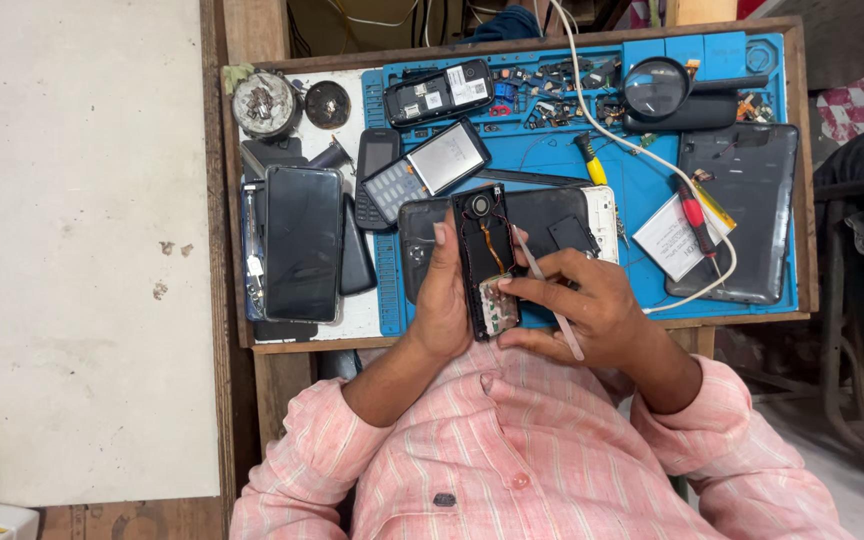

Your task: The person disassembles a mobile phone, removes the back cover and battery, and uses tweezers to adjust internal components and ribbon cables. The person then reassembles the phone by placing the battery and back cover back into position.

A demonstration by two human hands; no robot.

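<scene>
My left hand (442,300) grips a small black phone (483,240) with its back cover off, upright above the bench's near edge. A round speaker shows at its top, an orange flex cable in the middle and a small circuit board at the bottom. My right hand (587,310) holds thin tweezers (542,285) slanted across the phone, its fingertips touching the phone's lower board. Both arms wear pink striped sleeves.
A blue work mat (632,190) covers a wooden bench. On it lie a large black smartphone (303,243), keypad phones (422,170), a dark tablet back (742,200), a magnifier (656,88), red and yellow screwdrivers (695,212), a white cable and several small parts.
</scene>
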